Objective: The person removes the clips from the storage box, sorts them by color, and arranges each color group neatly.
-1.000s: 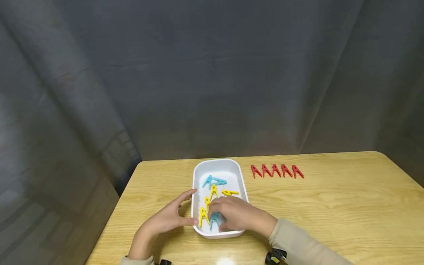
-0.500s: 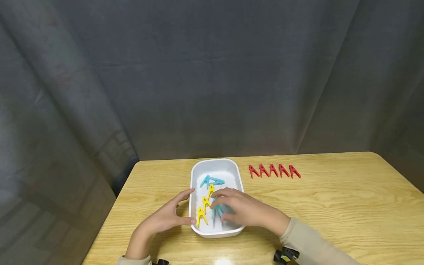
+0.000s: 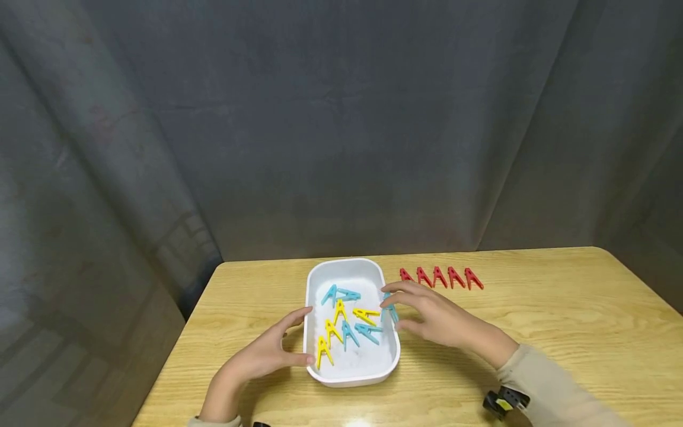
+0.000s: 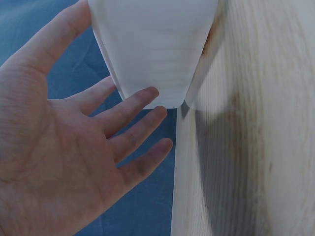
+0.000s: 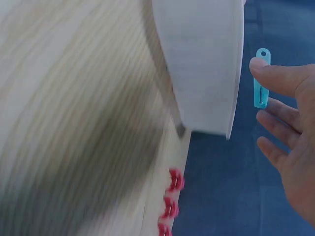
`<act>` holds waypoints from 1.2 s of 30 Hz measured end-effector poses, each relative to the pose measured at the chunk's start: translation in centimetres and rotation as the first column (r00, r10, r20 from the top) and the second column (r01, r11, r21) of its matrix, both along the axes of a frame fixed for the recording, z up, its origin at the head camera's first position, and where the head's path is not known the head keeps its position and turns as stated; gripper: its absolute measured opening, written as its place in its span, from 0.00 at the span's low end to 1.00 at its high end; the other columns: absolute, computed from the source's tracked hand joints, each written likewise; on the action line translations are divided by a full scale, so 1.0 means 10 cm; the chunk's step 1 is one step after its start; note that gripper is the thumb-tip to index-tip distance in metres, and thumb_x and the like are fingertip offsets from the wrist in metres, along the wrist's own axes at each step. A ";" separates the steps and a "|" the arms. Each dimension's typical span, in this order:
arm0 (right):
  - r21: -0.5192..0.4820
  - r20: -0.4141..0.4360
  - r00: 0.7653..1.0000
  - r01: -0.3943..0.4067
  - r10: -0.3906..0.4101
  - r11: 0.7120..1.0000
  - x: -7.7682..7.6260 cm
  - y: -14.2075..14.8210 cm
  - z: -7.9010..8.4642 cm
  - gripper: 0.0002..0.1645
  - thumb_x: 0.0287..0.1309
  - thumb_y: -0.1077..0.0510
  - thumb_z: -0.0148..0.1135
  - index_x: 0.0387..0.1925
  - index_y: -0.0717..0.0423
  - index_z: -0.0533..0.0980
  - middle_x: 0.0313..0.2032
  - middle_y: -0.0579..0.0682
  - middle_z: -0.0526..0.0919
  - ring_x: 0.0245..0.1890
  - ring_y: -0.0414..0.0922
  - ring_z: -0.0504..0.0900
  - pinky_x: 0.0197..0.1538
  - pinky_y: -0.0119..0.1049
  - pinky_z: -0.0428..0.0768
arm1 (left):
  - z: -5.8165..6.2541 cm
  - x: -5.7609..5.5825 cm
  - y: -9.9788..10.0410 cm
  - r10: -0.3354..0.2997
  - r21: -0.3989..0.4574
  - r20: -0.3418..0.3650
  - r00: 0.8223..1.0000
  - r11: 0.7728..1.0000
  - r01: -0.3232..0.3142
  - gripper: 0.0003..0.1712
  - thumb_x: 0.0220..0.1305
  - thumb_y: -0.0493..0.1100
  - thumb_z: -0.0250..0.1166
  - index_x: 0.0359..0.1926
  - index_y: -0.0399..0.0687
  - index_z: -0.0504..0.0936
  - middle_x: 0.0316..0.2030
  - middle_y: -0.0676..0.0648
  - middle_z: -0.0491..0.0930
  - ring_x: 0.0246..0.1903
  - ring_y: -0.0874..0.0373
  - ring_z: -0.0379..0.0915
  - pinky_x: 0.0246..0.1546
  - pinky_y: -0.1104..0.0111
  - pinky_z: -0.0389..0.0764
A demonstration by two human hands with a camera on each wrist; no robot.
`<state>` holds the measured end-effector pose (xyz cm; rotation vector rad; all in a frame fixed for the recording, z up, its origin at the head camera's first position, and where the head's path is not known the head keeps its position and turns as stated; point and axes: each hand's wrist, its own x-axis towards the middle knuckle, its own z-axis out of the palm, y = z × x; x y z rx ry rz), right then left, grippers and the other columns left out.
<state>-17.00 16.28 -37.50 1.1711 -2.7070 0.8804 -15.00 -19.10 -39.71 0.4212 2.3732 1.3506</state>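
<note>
In the head view my left hand (image 3: 269,350) touches the left rim of a white tray (image 3: 352,379), thumb and fingers spread. The left wrist view has the left hand (image 4: 74,137) with loosely extended fingers against the tray's wall (image 4: 157,54). Over the right rim, my right hand (image 3: 443,320) pinches a light blue clothespin (image 3: 388,305), its thumb across the clothespin (image 5: 261,93) in the right wrist view. Inside the tray lie several yellow clothespins (image 3: 324,352) and several light blue clothespins (image 3: 348,335), loosely scattered.
Several red clothespins (image 3: 439,277) stand in a row on the wooden table (image 3: 560,326), right of the tray near the far edge. A dark curtain (image 3: 341,130) hangs behind the table.
My right hand has come up out of the tray and moved right to its rim, carrying a light blue clothespin. The left hand stays at the left rim.
</note>
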 end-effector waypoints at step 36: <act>0.107 0.104 0.989 0.091 -0.102 0.990 -0.49 0.61 -0.46 0.21 0.50 0.68 0.74 0.47 0.51 0.83 0.60 0.58 0.78 0.62 0.64 0.70 0.61 0.62 0.70 | 0.06 0.00 0.09 -0.022 0.024 -0.009 1.000 0.999 0.023 0.53 0.53 0.45 0.78 0.76 0.51 0.58 0.71 0.35 0.59 0.70 0.35 0.52 0.64 0.35 0.57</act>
